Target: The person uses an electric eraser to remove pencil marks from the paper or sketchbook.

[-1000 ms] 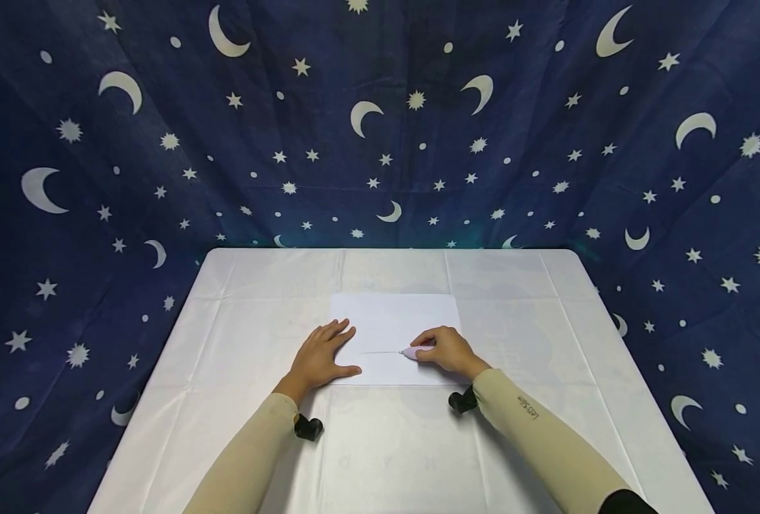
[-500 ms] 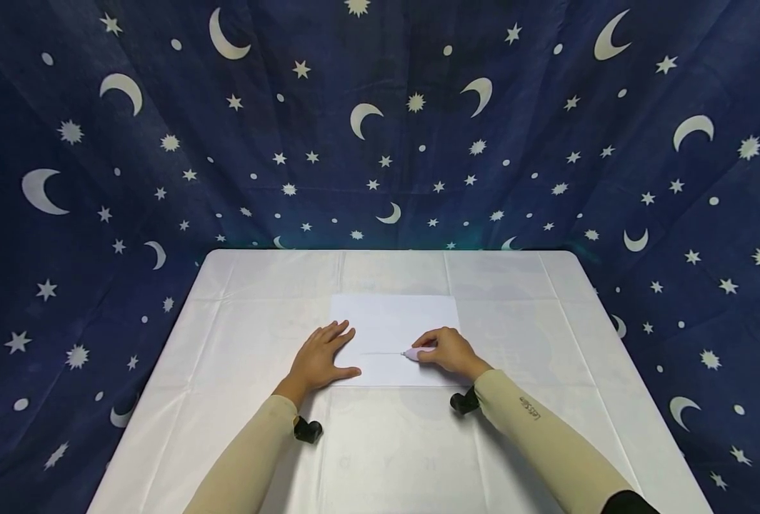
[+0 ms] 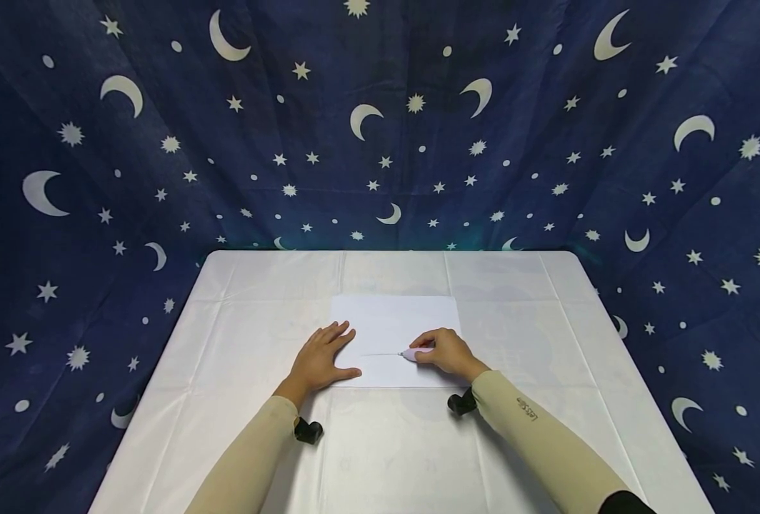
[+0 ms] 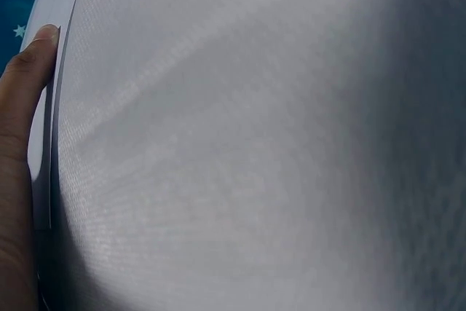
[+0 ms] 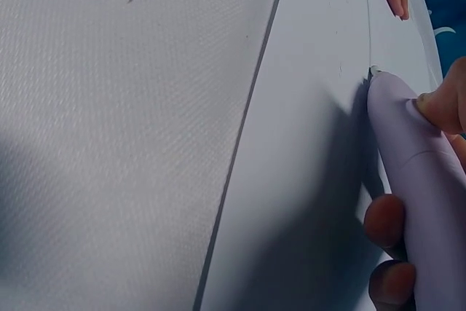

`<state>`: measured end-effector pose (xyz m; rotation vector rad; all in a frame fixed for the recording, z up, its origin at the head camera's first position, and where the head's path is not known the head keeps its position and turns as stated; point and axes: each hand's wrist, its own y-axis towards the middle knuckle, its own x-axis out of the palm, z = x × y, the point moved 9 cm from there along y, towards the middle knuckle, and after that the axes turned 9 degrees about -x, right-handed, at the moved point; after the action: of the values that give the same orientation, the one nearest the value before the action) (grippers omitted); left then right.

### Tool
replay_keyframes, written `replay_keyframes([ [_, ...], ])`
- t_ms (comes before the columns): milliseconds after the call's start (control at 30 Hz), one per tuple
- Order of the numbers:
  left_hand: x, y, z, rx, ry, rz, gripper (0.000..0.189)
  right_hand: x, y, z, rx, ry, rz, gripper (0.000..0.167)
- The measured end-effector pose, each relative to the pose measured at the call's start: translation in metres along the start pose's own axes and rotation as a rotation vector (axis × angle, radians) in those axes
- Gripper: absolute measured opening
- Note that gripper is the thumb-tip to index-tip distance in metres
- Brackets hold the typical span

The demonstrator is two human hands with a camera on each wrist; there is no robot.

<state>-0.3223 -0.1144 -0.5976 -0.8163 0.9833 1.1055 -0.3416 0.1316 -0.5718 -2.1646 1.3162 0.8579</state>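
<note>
A white paper sheet lies on the white-covered table, with a thin line running across its lower half. My left hand rests spread over the sheet's left edge, fingers straight; the left wrist view shows its thumb at the paper's near edge. My right hand grips a thick lavender pen-shaped tool with a small metallic tip. That tip touches the paper at the line's right end. The right thumb presses a raised part on the tool's body. Whether the line is drawn or cut, I cannot tell.
The white tablecloth has fold creases and surrounds the sheet. A dark blue curtain with moons and stars hangs behind the table and along its sides. Beige sleeves cover both forearms, and a small black camera sits at each wrist.
The tool's tip shifted slightly right along the line, then slightly back left. The left hand has stayed in place on the paper.
</note>
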Motion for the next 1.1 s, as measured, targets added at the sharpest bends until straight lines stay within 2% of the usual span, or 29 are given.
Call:
replay_keyframes([
  [333, -0.0035, -0.0018, 0.0019, 0.014, 0.003, 0.018, 0.091, 0.0009, 0.0016, -0.0035, -0.007, 0.01, 0.013, 0.017],
  [633, -0.0012, -0.0011, 0.0014, -0.007, -0.001, -0.023, 0.092, 0.0014, 0.0008, -0.0027, -0.023, 0.009, 0.017, 0.017],
  [1100, 0.0016, 0.0003, -0.0007, 0.005, 0.001, 0.0, 0.093, -0.0046, -0.0037, 0.0046, -0.004, 0.01, 0.012, 0.017],
])
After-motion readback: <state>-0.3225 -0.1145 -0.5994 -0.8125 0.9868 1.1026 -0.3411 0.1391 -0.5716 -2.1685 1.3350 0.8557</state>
